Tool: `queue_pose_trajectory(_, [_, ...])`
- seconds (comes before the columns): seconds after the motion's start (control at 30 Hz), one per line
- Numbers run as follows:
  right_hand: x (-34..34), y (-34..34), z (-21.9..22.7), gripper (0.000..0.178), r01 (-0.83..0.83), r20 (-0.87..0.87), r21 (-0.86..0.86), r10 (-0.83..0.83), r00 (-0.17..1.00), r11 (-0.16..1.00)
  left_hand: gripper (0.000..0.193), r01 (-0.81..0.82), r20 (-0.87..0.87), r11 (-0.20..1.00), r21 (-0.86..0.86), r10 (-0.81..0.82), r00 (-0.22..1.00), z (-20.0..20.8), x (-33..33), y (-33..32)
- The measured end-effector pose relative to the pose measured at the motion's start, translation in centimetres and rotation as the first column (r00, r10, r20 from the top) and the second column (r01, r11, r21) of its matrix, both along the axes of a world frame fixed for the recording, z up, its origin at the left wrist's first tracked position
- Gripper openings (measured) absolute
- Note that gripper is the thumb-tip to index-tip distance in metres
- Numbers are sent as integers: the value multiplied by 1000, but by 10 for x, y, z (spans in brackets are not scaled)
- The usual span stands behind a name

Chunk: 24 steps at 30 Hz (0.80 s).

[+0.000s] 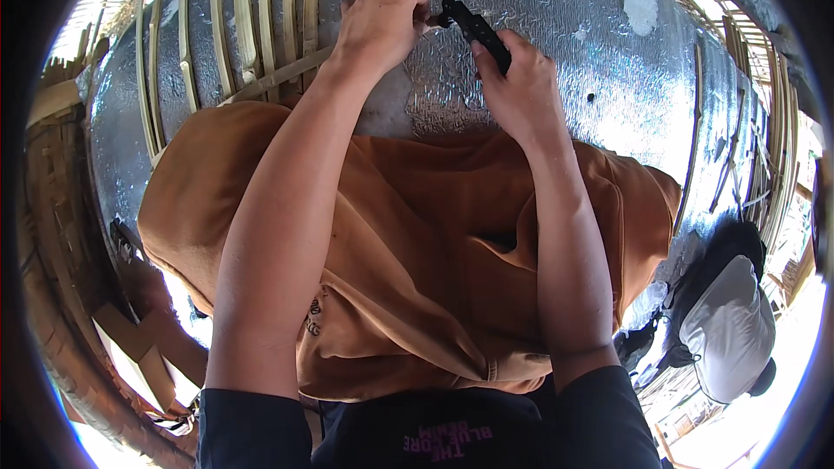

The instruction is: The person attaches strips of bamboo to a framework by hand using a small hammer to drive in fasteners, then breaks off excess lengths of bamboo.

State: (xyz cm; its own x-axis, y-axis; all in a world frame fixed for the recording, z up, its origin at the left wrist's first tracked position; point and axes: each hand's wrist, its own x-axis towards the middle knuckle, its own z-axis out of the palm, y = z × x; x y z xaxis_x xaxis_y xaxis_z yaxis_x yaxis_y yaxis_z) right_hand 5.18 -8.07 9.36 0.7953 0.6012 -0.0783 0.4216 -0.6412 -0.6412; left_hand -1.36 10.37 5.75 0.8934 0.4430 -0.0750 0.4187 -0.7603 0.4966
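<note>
My right hand (pixel 524 91) is closed round the straight handle of a black tool with a hooked head (pixel 488 42). Its exact kind does not show. The head points up and left, toward my left hand (pixel 380 28), whose fingers are pinched together. A small brown piece (pixel 433 23) sticks out of that pinch and meets or nearly meets the tool's head; whether they touch, I cannot tell. Both hands are over a silvery foil sheet (pixel 539 9), beyond my knees in brown trousers (pixel 417 200).
Split bamboo strips (pixel 248 17) lie on the foil at the far left, one slanting crosswise near my left wrist. Opened cardboard (pixel 143 356) is at lower left. A white-and-black bundle (pixel 730 321) sits at right. Bamboo slats (pixel 786 148) stand along the right edge.
</note>
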Motion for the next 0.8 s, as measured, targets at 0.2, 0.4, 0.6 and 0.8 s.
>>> queue_pose_trajectory(0.2, [2,-1,-4,25,-16,-9,9,16,1000,1000,22,-7,7,1000,12,7,1000,-1,1,0])
queue_pose_trajectory(0.4, [1,0,-3,25,-16,1,13,16,1000,1000,43,20,-27,997,77,-18,999,3,-3,0])
queue_pose_trajectory(0.6, [2,-2,-7,27,-27,42,5,27,999,1000,79,50,-298,959,278,37,954,11,-20,-32])
queue_pose_trajectory(0.8, [-1,0,-9,31,-61,52,-84,65,996,995,92,-59,-166,877,476,156,974,-31,-42,-39])
